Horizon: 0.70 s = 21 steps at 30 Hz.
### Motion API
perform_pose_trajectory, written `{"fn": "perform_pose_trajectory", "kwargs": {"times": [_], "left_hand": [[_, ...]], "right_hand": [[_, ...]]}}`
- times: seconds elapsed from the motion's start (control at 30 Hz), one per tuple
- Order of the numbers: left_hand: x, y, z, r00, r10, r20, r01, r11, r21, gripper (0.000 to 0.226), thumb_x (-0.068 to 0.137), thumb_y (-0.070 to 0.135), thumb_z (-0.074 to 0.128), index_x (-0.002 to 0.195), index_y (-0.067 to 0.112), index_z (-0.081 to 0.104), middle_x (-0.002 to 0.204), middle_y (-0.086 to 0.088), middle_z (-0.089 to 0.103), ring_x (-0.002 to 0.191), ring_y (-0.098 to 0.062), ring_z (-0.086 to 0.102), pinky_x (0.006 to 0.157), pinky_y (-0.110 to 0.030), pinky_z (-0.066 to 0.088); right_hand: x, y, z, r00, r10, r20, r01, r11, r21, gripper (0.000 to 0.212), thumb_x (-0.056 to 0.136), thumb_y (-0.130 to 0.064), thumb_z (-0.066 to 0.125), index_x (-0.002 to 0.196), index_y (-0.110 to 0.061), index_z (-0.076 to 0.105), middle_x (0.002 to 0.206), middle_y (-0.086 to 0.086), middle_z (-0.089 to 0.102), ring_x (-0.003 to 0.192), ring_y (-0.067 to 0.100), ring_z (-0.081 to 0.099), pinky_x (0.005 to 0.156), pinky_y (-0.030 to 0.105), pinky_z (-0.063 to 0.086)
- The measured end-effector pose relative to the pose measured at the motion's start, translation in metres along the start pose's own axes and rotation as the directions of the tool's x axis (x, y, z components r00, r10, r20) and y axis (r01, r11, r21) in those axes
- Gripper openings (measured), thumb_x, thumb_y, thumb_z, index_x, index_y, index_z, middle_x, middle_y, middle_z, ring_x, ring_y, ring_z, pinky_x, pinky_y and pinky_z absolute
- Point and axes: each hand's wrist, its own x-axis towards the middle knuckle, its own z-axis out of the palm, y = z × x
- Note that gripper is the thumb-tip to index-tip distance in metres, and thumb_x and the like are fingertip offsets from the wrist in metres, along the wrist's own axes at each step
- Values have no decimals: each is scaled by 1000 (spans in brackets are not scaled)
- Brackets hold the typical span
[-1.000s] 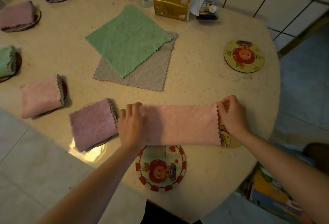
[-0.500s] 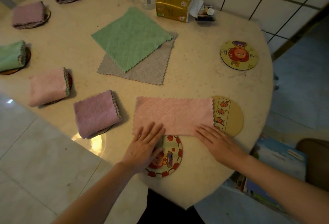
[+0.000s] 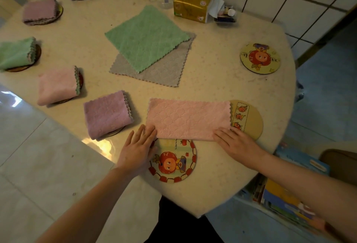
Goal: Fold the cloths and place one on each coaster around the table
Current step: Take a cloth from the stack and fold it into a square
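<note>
Table (image 3: pixel 222 92): cream, faint speckle. Half-folded cloth (image 3: pixel 188 119): pink, quilted. Flat cloths: green (image 3: pixel 146 37) over grey (image 3: pixel 164 70). Folded cloths: 3 mauve, 1 pink, 1 green. Near coaster (image 3: pixel 173 162): red-and-white checked rim, red cartoon figure. Tissue pack (image 3: pixel 191 8): gold.

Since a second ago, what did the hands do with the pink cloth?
Both hands let go of its ends and slid to its near edge: left hand, right hand, flat. The pink cloth stayed half-folded, unmoved. The other cloths didn't move.
</note>
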Motion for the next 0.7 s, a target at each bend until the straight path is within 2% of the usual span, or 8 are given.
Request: {"fn": "perform_pose_trajectory", "kwargs": {"times": [0.17, 0.23, 0.33, 0.43, 0.57, 0.7], "left_hand": [[-1, 6, 4, 996, -81, -31, 80, 997, -20, 70, 84, 62, -11, 148, 32, -5, 155, 13, -8, 146, -16, -8, 119, -38, 0], [-2, 14, 7, 994, -107, -26, 106, 993, -58, 75, 82, 65, -11, 149, 32, -5, 156, 11, -9, 145, -16, -9, 118, -37, 0], [-1, 23, 6, 987, -158, -30, 153, 981, -123, 76, 84, 62, -5, 151, 28, 2, 155, 10, -6, 144, -14, -8, 119, -37, 2], [0, 26, 2, 982, -189, -24, 184, 973, -138, 63, 96, 57, 11, 152, 28, 6, 158, 9, -2, 145, -14, -6, 119, -38, 2], [-1, 32, -2, 977, -212, -5, 209, 969, -131, 60, 99, 49, 18, 152, 27, 4, 159, 6, -1, 146, -17, -4, 119, -38, 2], [2, 54, -10, 970, -239, -31, 235, 966, -105, 65, 98, 47, 28, 153, 20, 5, 161, 0, 1, 147, -22, -7, 120, -42, 1]], "right_hand": [[1, -4, 2, 998, -8, -57, 8, 1000, -9, 45, 89, -6, 31, 126, -3, 56, 126, 13, 61, 113, 27, 59, 88, 42, 52], [0, -3, -1, 997, -9, -72, 10, 1000, 15, 42, 86, -6, 41, 125, -4, 57, 125, 12, 62, 113, 26, 59, 86, 42, 53], [1, 0, -5, 997, -29, -71, 30, 999, 12, 45, 78, -4, 62, 123, -3, 59, 121, 13, 64, 110, 27, 61, 83, 40, 54], [5, 5, -6, 993, -64, -104, 64, 998, 0, 37, 82, -2, 52, 118, -3, 61, 115, 13, 66, 104, 26, 63, 79, 37, 55], [11, 9, -13, 991, -94, -93, 97, 995, 26, 28, 76, -2, 66, 103, -4, 64, 101, 11, 67, 89, 25, 63, 68, 33, 56], [12, 11, -27, 995, -39, -91, 47, 995, 86, 23, 74, 0, 65, 96, -7, 62, 94, 8, 63, 82, 22, 57, 60, 29, 52]]}}
